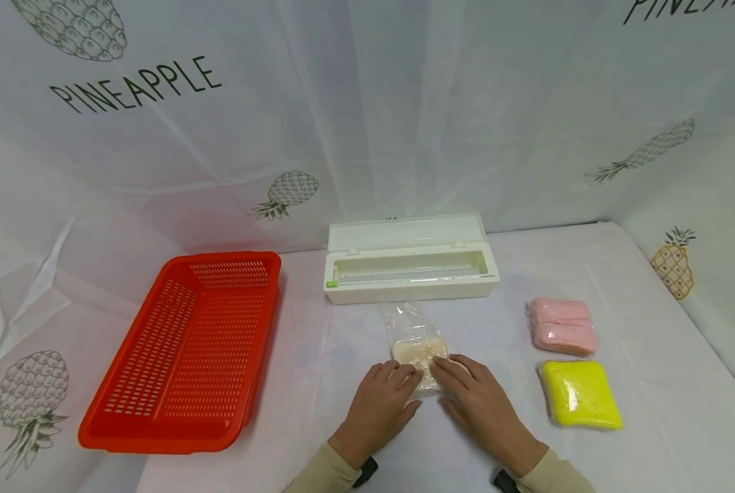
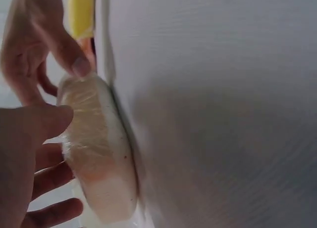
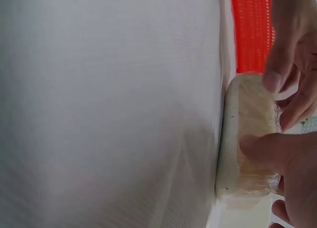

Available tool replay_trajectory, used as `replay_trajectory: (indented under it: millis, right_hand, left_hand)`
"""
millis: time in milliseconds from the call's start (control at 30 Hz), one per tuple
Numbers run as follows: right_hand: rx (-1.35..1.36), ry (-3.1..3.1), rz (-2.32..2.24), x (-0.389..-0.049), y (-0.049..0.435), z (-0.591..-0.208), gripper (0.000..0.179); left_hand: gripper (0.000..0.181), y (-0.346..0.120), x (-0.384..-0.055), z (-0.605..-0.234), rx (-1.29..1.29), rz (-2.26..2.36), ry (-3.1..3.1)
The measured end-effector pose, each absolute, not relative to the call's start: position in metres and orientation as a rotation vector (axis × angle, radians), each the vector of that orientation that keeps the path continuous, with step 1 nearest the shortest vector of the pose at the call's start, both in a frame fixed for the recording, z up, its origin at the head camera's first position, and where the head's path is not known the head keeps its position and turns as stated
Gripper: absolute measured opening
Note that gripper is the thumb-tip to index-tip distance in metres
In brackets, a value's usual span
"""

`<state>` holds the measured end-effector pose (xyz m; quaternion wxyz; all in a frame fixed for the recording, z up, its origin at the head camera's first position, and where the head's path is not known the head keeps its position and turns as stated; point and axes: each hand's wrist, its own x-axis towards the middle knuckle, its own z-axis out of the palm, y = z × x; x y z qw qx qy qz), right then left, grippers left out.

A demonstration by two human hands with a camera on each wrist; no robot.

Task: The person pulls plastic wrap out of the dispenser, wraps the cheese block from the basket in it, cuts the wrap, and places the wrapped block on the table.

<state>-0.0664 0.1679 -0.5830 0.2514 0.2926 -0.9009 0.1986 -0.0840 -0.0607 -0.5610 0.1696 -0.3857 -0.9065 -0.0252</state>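
Observation:
A cream-coloured block (image 1: 421, 349) lies on the table, partly covered in clear plastic film (image 1: 406, 320) that stretches out past its far edge. My left hand (image 1: 381, 405) rests on the block's near left part, fingers relaxed over the film. From the right, my right hand (image 1: 483, 412) touches the top with its fingers fairly straight. In the right wrist view, the right thumb (image 3: 260, 148) presses on the film along the near side. The left wrist view has creased film on the near face of the block (image 2: 118, 163), with both thumbs close to it.
Behind the block stands a white film dispenser box (image 1: 410, 290) with its lid raised. A red plastic basket (image 1: 242, 411) is at the left. At the right lie a wrapped pink block (image 1: 563, 327) and a wrapped yellow block (image 1: 579, 394). A pineapple-print curtain (image 1: 404, 123) hangs behind.

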Motion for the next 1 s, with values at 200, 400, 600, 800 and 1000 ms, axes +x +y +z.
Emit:
replay_trajectory:
  millis: [200, 400, 600, 800, 1000]
  right_hand:
    - [0.818, -2.433, 0.556, -0.071, 0.166, -0.586, 0.065]
    - [0.853, -2.453, 0.551, -0.068, 0.164, -0.583, 0.055]
    - [0.928, -2.424, 0.538, -0.057, 0.164, -0.580, 0.047]
    - [0.915, -2.458, 0.520, -0.056, 0.162, -0.581, 0.045]
    - [0.932, -2.488, 0.493, -0.057, 0.162, -0.577, 0.045]
  left_hand:
    - [0.044, -0.057, -0.082, -0.565, -1.044, 0.096, -2.559]
    - [0.029, -0.058, -0.079, -0.564, -1.062, 0.081, -2.552]
    - [0.024, -0.067, -0.067, -0.564, -1.119, -0.048, -2.541]
    - [0.023, -0.067, -0.067, -0.568, -1.100, -0.107, -2.550]
    - [0.025, -0.068, -0.067, -0.569, -1.097, -0.117, -2.561]
